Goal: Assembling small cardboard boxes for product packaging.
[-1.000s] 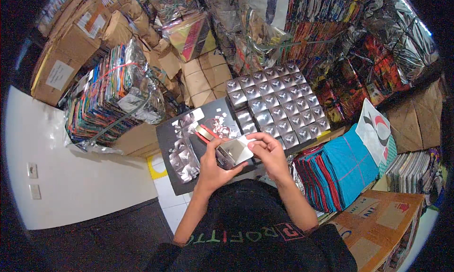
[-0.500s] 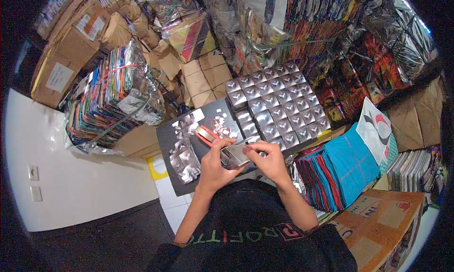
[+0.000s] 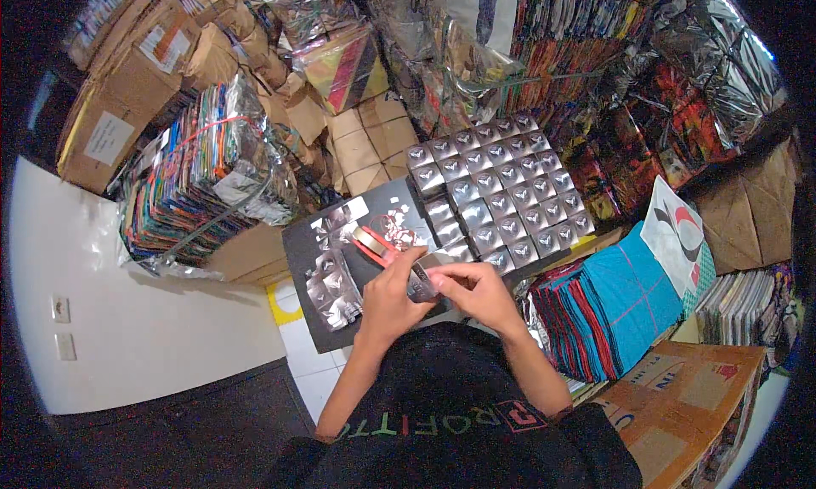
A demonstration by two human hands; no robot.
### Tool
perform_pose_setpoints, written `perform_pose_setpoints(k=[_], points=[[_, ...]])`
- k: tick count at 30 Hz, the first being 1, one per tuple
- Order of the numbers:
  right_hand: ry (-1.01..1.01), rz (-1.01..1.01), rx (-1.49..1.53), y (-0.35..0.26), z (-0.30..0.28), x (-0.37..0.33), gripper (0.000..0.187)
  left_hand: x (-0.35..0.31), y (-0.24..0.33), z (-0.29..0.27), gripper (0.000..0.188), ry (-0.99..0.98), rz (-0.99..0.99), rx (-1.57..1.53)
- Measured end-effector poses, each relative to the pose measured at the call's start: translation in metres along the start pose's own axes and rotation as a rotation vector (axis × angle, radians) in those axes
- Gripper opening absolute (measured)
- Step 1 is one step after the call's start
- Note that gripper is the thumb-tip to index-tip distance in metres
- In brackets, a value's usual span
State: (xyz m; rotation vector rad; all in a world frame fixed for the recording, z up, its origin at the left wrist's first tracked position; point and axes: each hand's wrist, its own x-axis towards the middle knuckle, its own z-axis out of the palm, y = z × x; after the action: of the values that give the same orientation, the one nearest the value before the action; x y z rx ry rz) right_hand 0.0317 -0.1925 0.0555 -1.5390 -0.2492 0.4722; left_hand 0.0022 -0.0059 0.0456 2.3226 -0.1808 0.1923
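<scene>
Just over the near edge of the dark tabletop [image 3: 299, 255], my left hand [image 3: 395, 292] grips a small silver-and-dark box [image 3: 420, 283] from its left side. My right hand [image 3: 473, 290] is closed on the box's right side, thumb and forefinger pinched against it. Fingers partly cover the box. Just beyond my left hand lies a roll of tape [image 3: 367, 241] with red parts beside it. Small white and red paper scraps [image 3: 395, 223] are scattered past the roll. More silver, shiny pieces [image 3: 330, 292] lie flat at the left.
Rows of small silver boxes [image 3: 510, 200] fill the table's far right. Bundled plastic-wrapped stacks [image 3: 195, 166] and brown paper parcels [image 3: 370, 136] stand behind. Folded blue cloth [image 3: 625, 293] and a cardboard box [image 3: 688, 395] are at the right; a white wall [image 3: 144, 319] stands left.
The small box has turned in my hands, its pale face now less visible and a darker side showing. My right fingers have shifted slightly down and left along it.
</scene>
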Motion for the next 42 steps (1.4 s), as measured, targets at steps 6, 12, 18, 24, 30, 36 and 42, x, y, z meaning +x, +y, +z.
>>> perform_pose_setpoints(k=[6, 12, 18, 24, 30, 36, 42], points=[[-0.110, 0.092, -0.161, -0.001, 0.003, -0.001, 0.033, -0.003, 0.001, 0.008, 0.074, -0.068, -0.008, 0.042], [0.020, -0.074, -0.273, 0.011, 0.010, 0.002, 0.026, -0.010, -0.016, 0.027, 0.087, 0.180, 0.104, -0.118], [0.133, -0.120, -0.378, 0.010, 0.014, 0.000, 0.024, -0.009, -0.009, 0.021, 0.088, 0.069, 0.043, -0.027], [0.249, -0.187, -0.224, 0.004, 0.016, 0.001, 0.023, 0.000, -0.009, 0.014, 0.097, 0.104, -0.159, -0.326], [0.320, -0.298, -0.181, 0.003, -0.004, 0.002, 0.026, 0.000, -0.031, 0.008, 0.055, 0.178, -0.594, -1.446], [-0.021, -0.449, -0.345, -0.004, 0.005, -0.001, 0.049, 0.010, -0.033, 0.001, 0.051, 0.070, -0.718, -1.792], [0.065, -0.482, -0.425, 0.002, 0.009, 0.001, 0.032, 0.005, -0.025, 0.007, 0.047, 0.109, -0.738, -1.693]])
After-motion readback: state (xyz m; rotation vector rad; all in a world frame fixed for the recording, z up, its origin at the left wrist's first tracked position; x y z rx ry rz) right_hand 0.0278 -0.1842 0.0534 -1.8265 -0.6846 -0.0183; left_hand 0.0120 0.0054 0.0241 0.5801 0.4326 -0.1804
